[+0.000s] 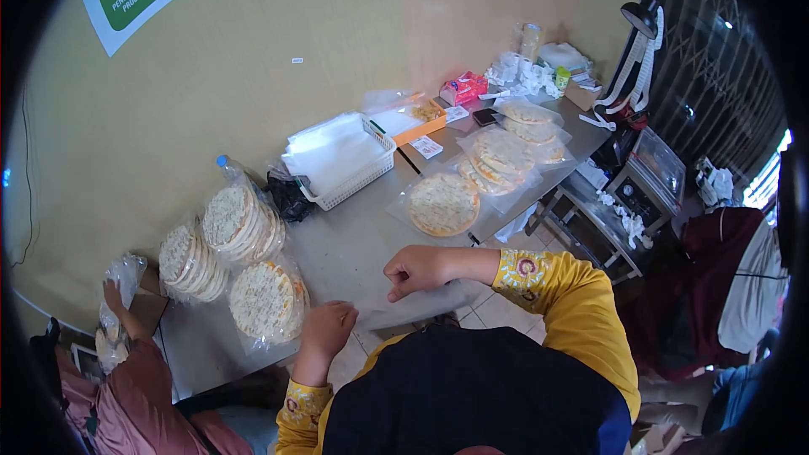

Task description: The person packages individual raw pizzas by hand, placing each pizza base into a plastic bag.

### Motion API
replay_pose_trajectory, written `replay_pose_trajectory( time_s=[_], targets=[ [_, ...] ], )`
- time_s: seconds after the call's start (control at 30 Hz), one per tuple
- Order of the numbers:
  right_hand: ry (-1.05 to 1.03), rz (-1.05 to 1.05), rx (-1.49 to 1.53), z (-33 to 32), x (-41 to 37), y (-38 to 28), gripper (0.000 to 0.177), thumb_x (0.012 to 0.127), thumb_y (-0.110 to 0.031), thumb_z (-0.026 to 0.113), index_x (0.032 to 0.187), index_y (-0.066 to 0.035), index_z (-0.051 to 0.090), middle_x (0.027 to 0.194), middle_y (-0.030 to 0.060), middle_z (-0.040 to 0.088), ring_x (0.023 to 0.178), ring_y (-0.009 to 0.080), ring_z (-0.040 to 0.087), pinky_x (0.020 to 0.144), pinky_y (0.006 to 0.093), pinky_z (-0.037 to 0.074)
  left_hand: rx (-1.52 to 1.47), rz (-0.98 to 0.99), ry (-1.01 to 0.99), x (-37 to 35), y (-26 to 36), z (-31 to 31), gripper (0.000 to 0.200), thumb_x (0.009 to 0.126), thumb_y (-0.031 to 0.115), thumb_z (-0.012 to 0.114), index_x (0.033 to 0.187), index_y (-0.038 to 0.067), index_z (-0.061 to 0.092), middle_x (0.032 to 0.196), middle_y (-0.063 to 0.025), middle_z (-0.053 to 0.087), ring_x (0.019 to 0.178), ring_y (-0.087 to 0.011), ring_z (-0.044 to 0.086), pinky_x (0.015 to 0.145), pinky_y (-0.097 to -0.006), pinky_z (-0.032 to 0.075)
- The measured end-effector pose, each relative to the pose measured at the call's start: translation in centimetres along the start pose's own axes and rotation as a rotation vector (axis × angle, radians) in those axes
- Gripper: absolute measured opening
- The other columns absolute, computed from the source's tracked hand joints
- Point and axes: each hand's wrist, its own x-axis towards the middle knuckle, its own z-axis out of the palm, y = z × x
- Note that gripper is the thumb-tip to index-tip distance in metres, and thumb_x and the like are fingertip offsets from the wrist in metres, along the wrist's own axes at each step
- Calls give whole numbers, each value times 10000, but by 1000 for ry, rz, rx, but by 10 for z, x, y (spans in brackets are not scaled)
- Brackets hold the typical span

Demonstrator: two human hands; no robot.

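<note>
My left hand (329,330) hovers by the table's front edge, its fingers curled, just right of a stack of bagged pizzas (268,302). Whether it holds anything is hidden. My right hand (417,273) is over the front edge of the metal table (337,244), with fingers curled in; a clear plastic film (430,303) shows below it, and I cannot make out whether the hand grips it. Beyond this hand lies a single bagged pizza (444,204). Further right are more bagged pizzas (501,160). Two taller bagged stacks (240,223) stand at the left.
A white basket (358,173) with white sheets stands against the wall, beside a black bag (288,195) and an orange tray (421,125). A co-worker (135,388) reaches toward plastic bags at far left. A machine (645,181) stands at right, with another person nearby.
</note>
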Motion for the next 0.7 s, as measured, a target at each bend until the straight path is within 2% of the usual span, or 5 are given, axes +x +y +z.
replay_pose_trajectory(
  time_s=[0.27, 0.37, 0.6, 0.67, 0.7],
  targets=[
    [-123, -144, -175, 12, 12, 24, 197, 698, -187, 666, 738, -39, 542, 651, 120, 557, 674, 325, 561, 608, 416, 431, -306, 94, 84, -31, -8, 52, 478, 658, -116, 476, 1098, 28, 598, 1139, -207, 574, 1045, -349, 561, 900, -353, 452],
    [237, -240, -405, 38, 20, 21, 139, 738, -128, 598, 842, -47, 554, 644, 125, 553, 674, 340, 566, 651, 435, 457, -376, -107, 131, -42, -5, 63, 508, 657, -116, 466, 1140, 5, 561, 1159, -218, 560, 1077, -359, 537, 924, -357, 435],
    [-588, 13, -341, 87, 66, -15, 243, 781, -112, 564, 1019, -64, 583, 1004, 172, 593, 941, 327, 581, 743, 406, 470, -402, -252, 278, -64, -14, 81, 526, 657, -125, 430, 1169, -45, 522, 1167, -251, 540, 1108, -353, 517, 957, -353, 412],
    [-715, -17, -610, 116, 76, 5, 271, 794, -137, 553, 1053, -63, 585, 1016, 196, 596, 948, 327, 584, 767, 402, 461, -328, -265, 341, -73, -22, 82, 534, 659, -121, 432, 1185, -58, 502, 1175, -255, 532, 1119, -355, 508, 960, -355, 410],
    [-439, -166, -688, 125, 73, 6, 278, 803, -149, 538, 1064, -67, 587, 998, 197, 609, 932, 341, 593, 778, 428, 458, -303, -278, 357, -79, -25, 83, 539, 660, -116, 436, 1193, -63, 492, 1180, -255, 528, 1125, -358, 503, 961, -357, 410]
  ],
)
